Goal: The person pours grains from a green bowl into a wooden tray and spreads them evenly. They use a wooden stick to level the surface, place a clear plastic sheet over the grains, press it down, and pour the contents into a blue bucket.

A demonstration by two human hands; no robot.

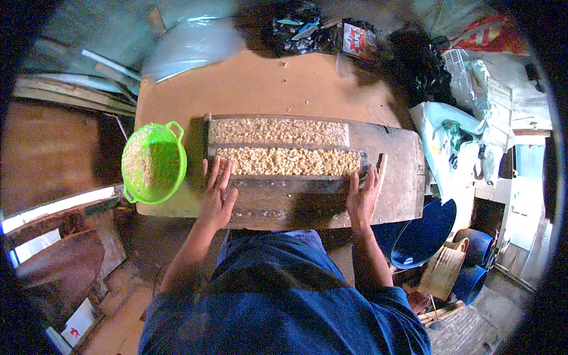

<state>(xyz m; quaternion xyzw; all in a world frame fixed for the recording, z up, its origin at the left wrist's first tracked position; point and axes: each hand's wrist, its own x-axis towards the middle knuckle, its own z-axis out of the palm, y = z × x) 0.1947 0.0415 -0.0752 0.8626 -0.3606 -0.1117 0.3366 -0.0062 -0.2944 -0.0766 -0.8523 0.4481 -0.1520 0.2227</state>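
Observation:
Two long, flat packs of pale beans in clear plastic lie side by side on a worn wooden board point(395, 142). The farther pack point(279, 132) rests along a raised wooden strip; the nearer pack point(293, 162) shows its beans more clearly. My left hand point(217, 195) lies at the left end of the nearer pack, fingers spread, fingertips on or beside it. At that pack's right end is my right hand point(364, 191), thumb and fingers apart. A thin wooden stick point(383, 166) lies just right of my right fingers; I cannot tell whether they touch it.
A bright green plastic basin point(168, 164) with loose beans stands at the table's left. Clear plastic sheeting point(195, 49) lies at the back left of the table point(257, 84). Black plastic bags point(328, 40) sit behind, a white sack point(443, 133) at right, and blue tubs point(424, 235) below it.

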